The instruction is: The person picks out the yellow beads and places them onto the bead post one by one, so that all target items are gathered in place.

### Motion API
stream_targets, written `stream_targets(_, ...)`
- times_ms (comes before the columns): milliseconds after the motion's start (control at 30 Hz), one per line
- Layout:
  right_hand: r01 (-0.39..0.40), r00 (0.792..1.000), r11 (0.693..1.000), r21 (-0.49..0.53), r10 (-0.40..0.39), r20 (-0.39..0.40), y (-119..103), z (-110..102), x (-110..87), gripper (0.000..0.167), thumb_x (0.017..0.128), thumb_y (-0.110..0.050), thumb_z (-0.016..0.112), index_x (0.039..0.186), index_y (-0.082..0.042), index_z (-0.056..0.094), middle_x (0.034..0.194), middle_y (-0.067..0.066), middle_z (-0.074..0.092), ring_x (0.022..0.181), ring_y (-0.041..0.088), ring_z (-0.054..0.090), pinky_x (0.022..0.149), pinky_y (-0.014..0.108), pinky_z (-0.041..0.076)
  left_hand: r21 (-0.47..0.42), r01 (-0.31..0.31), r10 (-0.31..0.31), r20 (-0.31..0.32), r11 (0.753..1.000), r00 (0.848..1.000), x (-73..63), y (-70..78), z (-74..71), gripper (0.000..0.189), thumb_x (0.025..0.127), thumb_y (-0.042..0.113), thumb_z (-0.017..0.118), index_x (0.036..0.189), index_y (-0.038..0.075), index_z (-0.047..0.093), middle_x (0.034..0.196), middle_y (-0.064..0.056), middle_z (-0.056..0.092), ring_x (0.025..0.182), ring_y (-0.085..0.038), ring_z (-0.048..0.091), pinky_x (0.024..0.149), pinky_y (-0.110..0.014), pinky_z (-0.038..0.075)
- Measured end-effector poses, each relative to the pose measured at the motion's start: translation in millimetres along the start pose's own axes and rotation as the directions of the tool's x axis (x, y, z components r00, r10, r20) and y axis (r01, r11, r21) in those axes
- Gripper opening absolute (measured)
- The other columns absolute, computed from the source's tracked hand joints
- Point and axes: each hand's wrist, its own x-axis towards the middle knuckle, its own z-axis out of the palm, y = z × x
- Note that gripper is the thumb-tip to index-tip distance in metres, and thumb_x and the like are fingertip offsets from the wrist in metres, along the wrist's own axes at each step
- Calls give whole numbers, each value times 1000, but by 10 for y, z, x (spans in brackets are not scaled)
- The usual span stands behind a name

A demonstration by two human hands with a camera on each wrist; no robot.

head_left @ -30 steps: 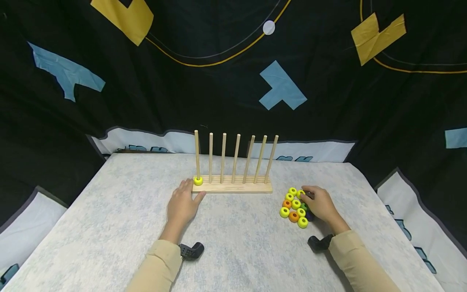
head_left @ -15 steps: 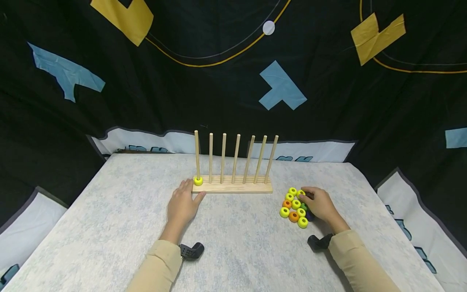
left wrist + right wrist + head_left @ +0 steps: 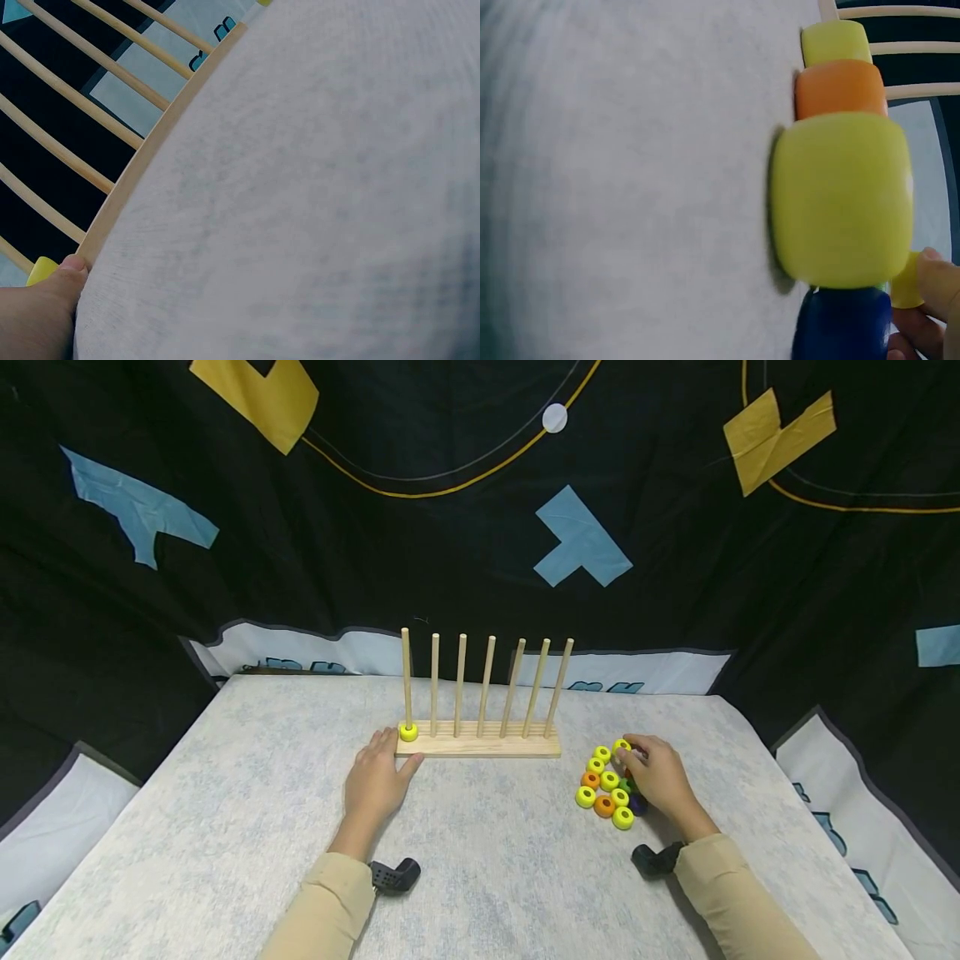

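In the head view, a pale tabletop (image 3: pixel 487 868) mottled in blue-grey, backed and flanked by black cloth (image 3: pixel 420 568) with angular patches of blue tape (image 3: pixel 581 537) and gold tape (image 3: pixel 776 443), a curved gold line (image 3: pixel 450 491) and, on that line, a white disc (image 3: pixel 554 417). Below the cloth, behind the far table edge and down both sides, a white band (image 3: pixel 675 670) with blue markings. Toward the far side of the tabletop, a wooden stand (image 3: pixel 480 747) with seven pegs, a seated ring (image 3: pixel 408 733) in yellow around the foot of the leftmost one. At its left end, the left hand (image 3: pixel 375 777), fingers extended, thumb spread wide, touching the base. Right of the stand and nearer, a loose ring cluster (image 3: pixel 610 780) in yellow, orange, green and dark blue; at its far edge, the right hand (image 3: pixel 660 777), pinching a yellow ring (image 3: pixel 621 746). In the left wrist view, mostly tabletop, with the stand slanting across the upper left, cloth and white band between pegs, thumb against the base. In the right wrist view, tabletop blurred at left, rings looming in a row, pegs at upper right; at lower right, thumb and finger narrow around the yellow ring. Cannot tell whether touching the tabletop.
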Motion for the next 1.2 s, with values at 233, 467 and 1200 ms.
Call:
stream_targets(233, 30, 998, 999, -26, -31, -48, -133, 2, -29, 45, 102, -26, 57, 139, -1, 54, 133, 23, 58, 125, 41, 50, 102, 61, 46, -3, 0, 0, -6, 1000, 1000, -10, -1, -9, 76, 97, 48, 58, 150, -2, 37, 157, -22, 37, 148, -38, 31, 121, -55, 27)
stream_targets(467, 71, 996, 997, -13, -71, -51, -352, 38, -31, 43, 101, -28, 59, 137, -3, 57, 132, 18, 59, 127, 37, 49, 104, 59, 45, 1, 3, -3, -4, 1000, 1000, -4, -8, -5, 75, 98, 48, 58, 151, -1, 37, 157, -22, 37, 149, -38, 30, 122, -54, 27)
stream_targets(1200, 281, 960, 957, 68, -280, -27, -1206, 295, -45, 40, 95, -37, 67, 125, -10, 69, 123, 5, 69, 120, 25, 57, 97, 49, 52, -1, 5, -5, 0, 1000, 1000, -6, -1, -6, 76, 97, 48, 58, 151, -1, 36, 157, -22, 37, 148, -39, 30, 121, -56, 28)
